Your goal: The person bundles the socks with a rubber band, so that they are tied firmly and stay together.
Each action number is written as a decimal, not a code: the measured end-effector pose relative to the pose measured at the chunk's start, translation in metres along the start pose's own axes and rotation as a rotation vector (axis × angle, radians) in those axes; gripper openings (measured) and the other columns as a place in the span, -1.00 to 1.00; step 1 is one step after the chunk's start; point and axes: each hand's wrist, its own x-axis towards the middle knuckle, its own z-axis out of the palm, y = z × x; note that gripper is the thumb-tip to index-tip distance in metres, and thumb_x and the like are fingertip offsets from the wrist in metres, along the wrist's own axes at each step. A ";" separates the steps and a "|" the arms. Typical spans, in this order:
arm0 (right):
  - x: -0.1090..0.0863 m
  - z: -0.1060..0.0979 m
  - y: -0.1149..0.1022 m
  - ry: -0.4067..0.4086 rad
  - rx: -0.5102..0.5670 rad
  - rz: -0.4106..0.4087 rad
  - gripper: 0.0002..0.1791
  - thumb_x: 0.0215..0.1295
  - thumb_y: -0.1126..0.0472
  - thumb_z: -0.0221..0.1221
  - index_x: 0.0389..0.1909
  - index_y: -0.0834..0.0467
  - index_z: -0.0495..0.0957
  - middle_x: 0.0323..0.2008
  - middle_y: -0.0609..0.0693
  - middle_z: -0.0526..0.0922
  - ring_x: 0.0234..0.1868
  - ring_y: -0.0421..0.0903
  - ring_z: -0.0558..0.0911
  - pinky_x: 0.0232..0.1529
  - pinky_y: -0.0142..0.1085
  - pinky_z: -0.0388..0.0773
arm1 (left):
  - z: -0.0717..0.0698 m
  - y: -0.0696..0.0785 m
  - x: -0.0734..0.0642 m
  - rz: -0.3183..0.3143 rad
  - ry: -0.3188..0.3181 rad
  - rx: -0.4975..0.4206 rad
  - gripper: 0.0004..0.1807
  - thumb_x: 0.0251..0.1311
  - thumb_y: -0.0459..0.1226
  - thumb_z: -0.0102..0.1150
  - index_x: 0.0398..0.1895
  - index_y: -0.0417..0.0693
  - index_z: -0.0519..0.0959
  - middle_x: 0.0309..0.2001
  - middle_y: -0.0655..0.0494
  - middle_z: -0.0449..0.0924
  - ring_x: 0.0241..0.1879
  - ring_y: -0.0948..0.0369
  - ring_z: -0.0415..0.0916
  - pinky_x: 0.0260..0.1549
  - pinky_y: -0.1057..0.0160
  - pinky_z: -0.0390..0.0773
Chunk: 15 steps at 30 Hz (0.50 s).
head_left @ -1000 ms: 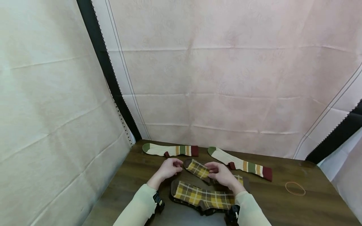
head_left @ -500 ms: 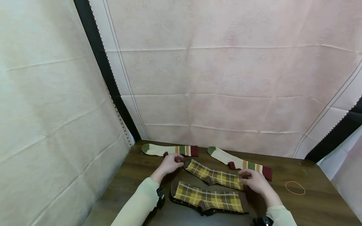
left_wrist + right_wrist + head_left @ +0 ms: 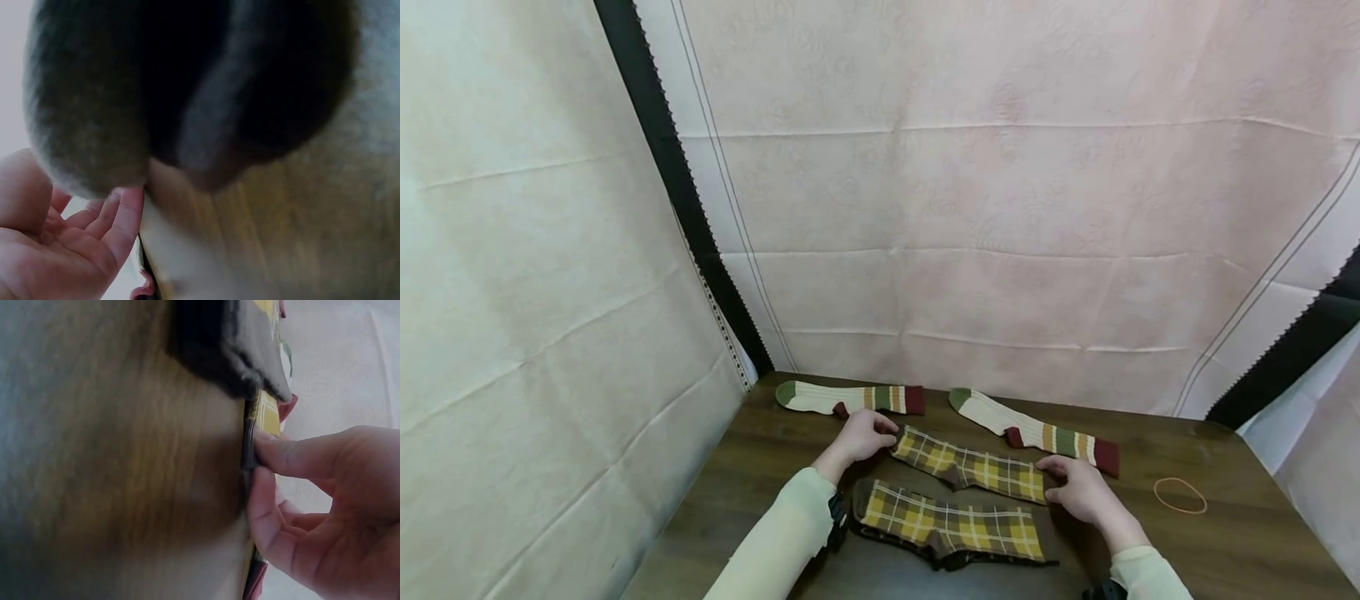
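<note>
Your right hand (image 3: 1081, 490) is at the right end of the upper plaid sock (image 3: 973, 468), thumb and forefinger pinching its dark cuff (image 3: 248, 444), as the right wrist view suggests. Your left hand (image 3: 859, 437) is at the other end, fingertips over the toe; whether they pinch it or only touch it you cannot tell, since dark fabric (image 3: 94, 106) close to the left wrist lens covers the fingertips.

So the sock lies flat between your two hands, and that is the relation to work from: its long axis runs from hand to hand, slanting from the toe at far left to the cuff at near right. Neither hand has a gap to cross; the right one is nearer your body, the left farther out. The heel bulges toward you, about midway.

Just on your side of that sock lies the lower plaid stack (image 3: 951, 525), on nearly the same slant, between your forearms. Beyond your hands are two cream socks: the left striped sock (image 3: 823, 398), just past your left hand, and the right striped sock (image 3: 996, 415), slanting down to a maroon cuff just past your right. Farther right, well apart on the worktop (image 3: 1247, 521), is a thin elastic band (image 3: 1180, 510).
</note>
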 end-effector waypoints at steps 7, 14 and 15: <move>-0.002 -0.005 0.000 -0.015 0.007 0.063 -0.59 0.28 0.39 0.43 0.15 0.25 0.65 -0.11 0.14 0.71 -0.13 0.14 0.65 -0.17 0.06 0.61 | 0.000 -0.006 0.002 -0.054 0.001 -0.035 -0.85 0.41 -0.44 0.32 -0.09 -0.15 0.82 -0.21 0.07 0.73 -0.37 0.22 0.57 -0.41 0.22 0.59; -0.004 -0.004 0.000 -0.005 -0.007 0.020 -0.70 0.37 0.39 0.34 0.09 0.19 0.66 -0.23 0.03 0.64 -0.35 -0.05 0.47 -0.30 -0.12 0.45 | 0.003 -0.003 -0.004 -0.075 0.001 -0.066 -0.76 0.40 -0.51 0.19 -0.13 -0.15 0.83 -0.20 0.04 0.72 -0.41 0.20 0.57 -0.46 0.23 0.54; -0.004 -0.004 0.001 0.002 0.003 0.014 -0.70 0.39 0.39 0.33 0.10 0.18 0.66 -0.26 0.02 0.60 -0.38 -0.06 0.45 -0.32 -0.14 0.43 | 0.003 -0.002 -0.005 -0.072 0.002 -0.066 -0.76 0.39 -0.51 0.19 -0.13 -0.15 0.83 -0.17 0.03 0.72 -0.40 0.19 0.57 -0.46 0.22 0.54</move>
